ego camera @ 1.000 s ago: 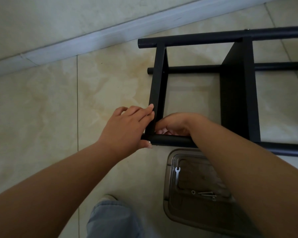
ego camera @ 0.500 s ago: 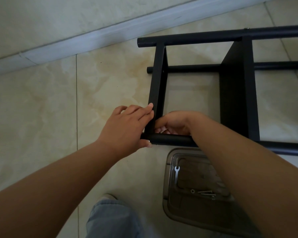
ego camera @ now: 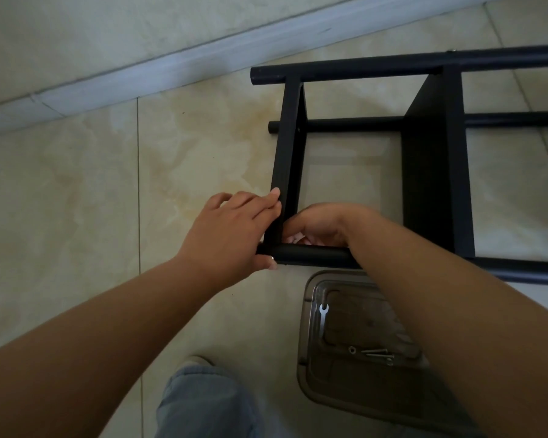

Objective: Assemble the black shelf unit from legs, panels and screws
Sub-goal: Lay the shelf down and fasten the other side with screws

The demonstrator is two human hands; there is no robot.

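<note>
The black shelf unit (ego camera: 437, 159) is lying on its side on the floor (ego camera: 76, 200), legs running left-right, panels standing up between them. You're working at the end panel (ego camera: 287, 159), right where it's meeting the near leg (ego camera: 314, 256).

Your left hand (ego camera: 231, 232) is wrapping that corner: fingers lying straight up the panel's outer face, thumb hooking under the leg's end, so it's gripping the joint. Your right hand (ego camera: 317, 224) is reaching over the leg into the frame, fingers curling down at the panel's inner corner. What they're pinching, if anything, can't tell; it's hidden behind the leg.

A 2nd panel (ego camera: 437, 172) is standing further right, btwn the legs.

Just beside the near leg, on your side, a clear tray (ego camera: 307, 339) is sitting on the floor, your right forearm crossing over it. Inside: a small wrench (ego camera: 322, 317), a nut (ego camera: 351, 349) and a few screws (ego camera: 375, 352).

Floor is glossy beige tile w/ thin grout lines; a pale skirting board (ego camera: 171, 69) is running along the wall at top left. Your knee in light jeans (ego camera: 203, 406) is showing at the bottom.
</note>
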